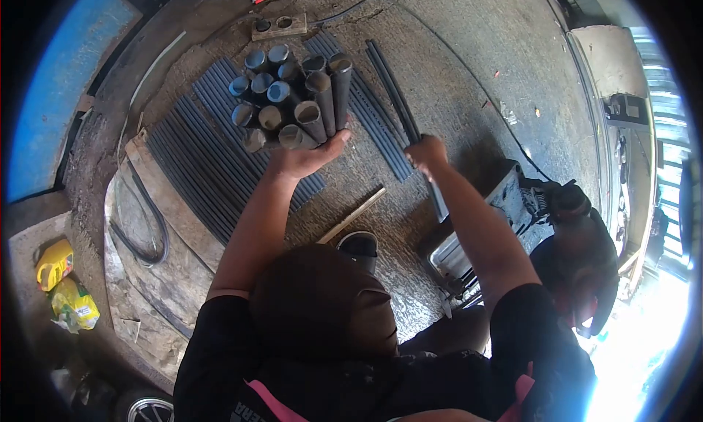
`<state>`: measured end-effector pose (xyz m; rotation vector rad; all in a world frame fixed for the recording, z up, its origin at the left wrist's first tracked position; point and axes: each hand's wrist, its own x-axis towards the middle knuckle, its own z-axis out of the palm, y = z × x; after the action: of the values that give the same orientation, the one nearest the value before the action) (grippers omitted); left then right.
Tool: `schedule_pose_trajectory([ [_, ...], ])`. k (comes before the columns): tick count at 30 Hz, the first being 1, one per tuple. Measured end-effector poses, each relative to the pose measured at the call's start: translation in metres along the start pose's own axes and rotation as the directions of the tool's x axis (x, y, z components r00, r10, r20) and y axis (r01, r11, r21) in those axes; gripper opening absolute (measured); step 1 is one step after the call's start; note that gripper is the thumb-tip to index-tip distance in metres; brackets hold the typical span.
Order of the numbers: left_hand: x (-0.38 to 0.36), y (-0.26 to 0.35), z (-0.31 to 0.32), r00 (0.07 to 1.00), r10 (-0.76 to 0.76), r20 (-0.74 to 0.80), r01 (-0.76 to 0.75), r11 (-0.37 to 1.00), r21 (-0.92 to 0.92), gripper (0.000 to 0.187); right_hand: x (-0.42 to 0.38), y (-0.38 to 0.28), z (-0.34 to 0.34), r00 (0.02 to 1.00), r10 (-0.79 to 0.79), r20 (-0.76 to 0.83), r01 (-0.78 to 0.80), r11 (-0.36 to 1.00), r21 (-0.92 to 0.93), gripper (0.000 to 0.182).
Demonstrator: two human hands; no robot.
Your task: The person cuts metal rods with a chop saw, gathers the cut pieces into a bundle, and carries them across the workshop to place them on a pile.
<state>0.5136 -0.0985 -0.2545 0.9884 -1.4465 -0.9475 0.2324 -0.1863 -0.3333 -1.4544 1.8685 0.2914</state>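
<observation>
Several short dark metal pipes [308,114] stand on end in a cluster, their open ends facing up toward me. My left hand [311,158] is against the near side of this cluster, its thumb stretched along the right edge. Its other fingers are hidden by the pipes. To the right, my right hand [428,157] is closed around long thin dark metal bars [395,92], which slant from far left to near right. Rows of similar long bars [198,158] lie flat under and left of the cluster, and a narrower row [373,114] lies between my hands.
A machine with a metal housing [505,195] stands close by my right forearm. A wooden strip [353,215] lies near my foot [357,246]. A holed block [279,27] and cables [454,52] are farther back. A yellow container [55,264] sits at left.
</observation>
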Motion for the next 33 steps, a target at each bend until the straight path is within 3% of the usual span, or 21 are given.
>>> schedule_pose_trajectory([
  [2, 0.0, 0.002, 0.001, 0.996, -0.081, -0.036, 0.077, 0.992, -0.098, 0.043, -0.036, 0.005, 0.0, 0.981, -0.139, -0.136, 0.159, 0.975, 0.152, 0.03],
  [3, 0.0, 0.004, 0.001, 0.996, -0.083, -0.037, 0.079, 0.992, -0.098, 0.043, -0.048, 0.008, -0.002, 0.981, -0.138, -0.135, 0.158, 0.976, 0.151, 0.03],
  [5, 0.003, 0.008, 0.002, 0.995, -0.085, -0.055, 0.073, 0.98, -0.186, 0.043, -0.068, 0.01, -0.011, 0.942, -0.272, -0.198, 0.335, 0.815, 0.473, 0.022],
  [6, 0.004, 0.008, 0.001, 0.996, -0.083, -0.044, 0.073, 0.98, -0.184, 0.043, -0.077, 0.002, -0.022, 0.942, -0.266, -0.203, 0.332, 0.812, 0.48, 0.022],
  [8, 0.006, 0.009, 0.002, 0.99, -0.106, -0.094, 0.086, 0.977, -0.194, 0.042, -0.085, -0.017, -0.041, 0.849, -0.365, -0.382, 0.528, 0.618, 0.583, 0.017],
  [9, 0.008, 0.009, 0.002, 0.989, -0.088, -0.116, 0.069, 0.985, -0.16, 0.041, -0.083, -0.023, -0.039, 0.86, -0.327, -0.391, 0.51, 0.57, 0.645, 0.017],
  [12, 0.011, 0.01, 0.002, 0.984, -0.085, -0.155, 0.064, 0.989, -0.133, 0.039, -0.099, -0.039, -0.043, 0.878, -0.207, -0.431, 0.468, 0.556, 0.686, 0.017],
  [14, 0.006, 0.013, 0.004, 0.979, -0.131, -0.155, 0.11, 0.985, -0.134, 0.036, -0.106, -0.043, -0.036, 0.873, -0.217, -0.437, 0.48, 0.55, 0.684, 0.017],
  [17, 0.015, 0.017, 0.0, 0.979, -0.129, -0.16, 0.116, 0.989, -0.088, 0.033, -0.109, -0.06, -0.02, 0.841, -0.28, -0.462, 0.54, 0.401, 0.74, 0.017],
  [20, 0.012, 0.019, -0.001, 0.978, -0.145, -0.15, 0.141, 0.989, -0.036, 0.033, -0.104, -0.071, 0.003, 0.801, -0.355, -0.481, 0.593, 0.37, 0.715, 0.018],
  [22, 0.014, 0.02, 0.0, 0.975, -0.139, -0.174, 0.114, 0.982, -0.148, 0.035, -0.098, -0.079, 0.016, 0.788, -0.377, -0.487, 0.612, 0.392, 0.687, 0.018],
  [24, 0.013, 0.018, -0.005, 0.975, -0.138, -0.177, 0.117, 0.986, -0.122, 0.034, -0.102, -0.091, 0.024, 0.769, -0.438, -0.465, 0.623, 0.347, 0.701, 0.018],
  [26, 0.014, 0.017, -0.004, 0.983, -0.126, -0.132, 0.114, 0.989, -0.099, 0.033, -0.108, -0.095, 0.023, 0.774, -0.445, -0.451, 0.622, 0.396, 0.676, 0.019],
  [29, 0.015, 0.012, -0.003, 0.981, -0.107, -0.164, 0.081, 0.984, -0.16, 0.035, -0.108, -0.11, 0.019, 0.717, -0.578, -0.389, 0.621, 0.278, 0.732, 0.021],
  [33, 0.015, 0.017, -0.005, 0.983, -0.127, -0.134, 0.085, 0.955, -0.283, 0.042, -0.111, -0.104, 0.002, 0.691, -0.673, -0.264, 0.618, 0.361, 0.699, 0.021],
])
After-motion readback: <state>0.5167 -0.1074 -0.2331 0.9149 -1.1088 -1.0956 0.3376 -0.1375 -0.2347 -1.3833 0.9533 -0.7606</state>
